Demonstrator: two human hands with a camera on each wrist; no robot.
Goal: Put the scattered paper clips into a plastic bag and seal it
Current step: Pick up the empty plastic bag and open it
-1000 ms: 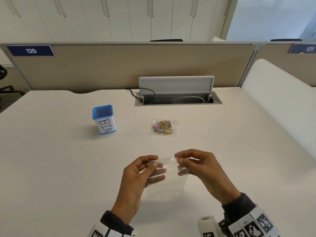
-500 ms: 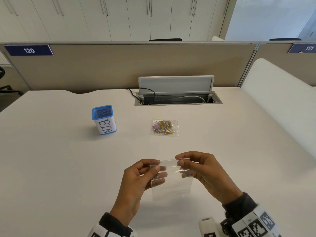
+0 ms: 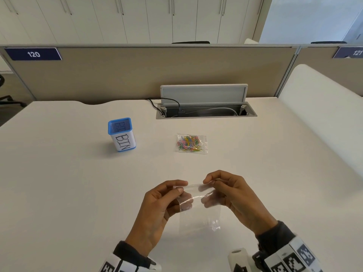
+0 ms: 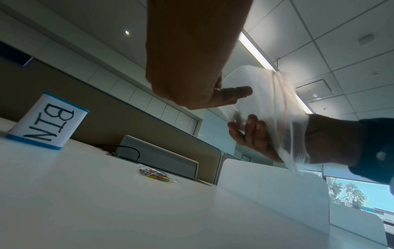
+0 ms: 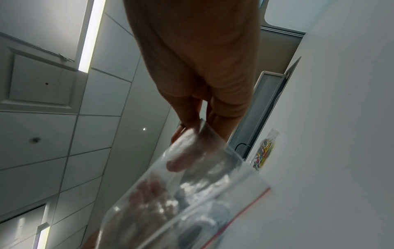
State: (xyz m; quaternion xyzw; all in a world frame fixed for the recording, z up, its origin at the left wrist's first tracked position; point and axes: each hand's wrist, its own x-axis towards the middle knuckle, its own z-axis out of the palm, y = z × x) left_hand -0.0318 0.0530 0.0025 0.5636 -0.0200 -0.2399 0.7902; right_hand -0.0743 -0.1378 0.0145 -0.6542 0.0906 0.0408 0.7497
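Observation:
An empty clear plastic bag with a thin red line along its zip end hangs between both hands above the near part of the desk. My left hand pinches its top left corner. My right hand pinches the top right corner, other fingers behind the film. The same bag shows in the left wrist view and fills the lower part of the right wrist view. A heap of coloured paper clips lies farther back on the desk inside a small clear bag; they also show as paper clips and paper clips.
A blue-rimmed pen holder labelled BIN stands at the left middle of the white desk. An open cable tray with a raised lid and black cable sits at the back. A white rounded divider borders the right side.
Both hands have lifted the empty bag slightly and pulled its top edge taut between them; the bag now hangs flatter. The clips and the BIN holder have not moved.

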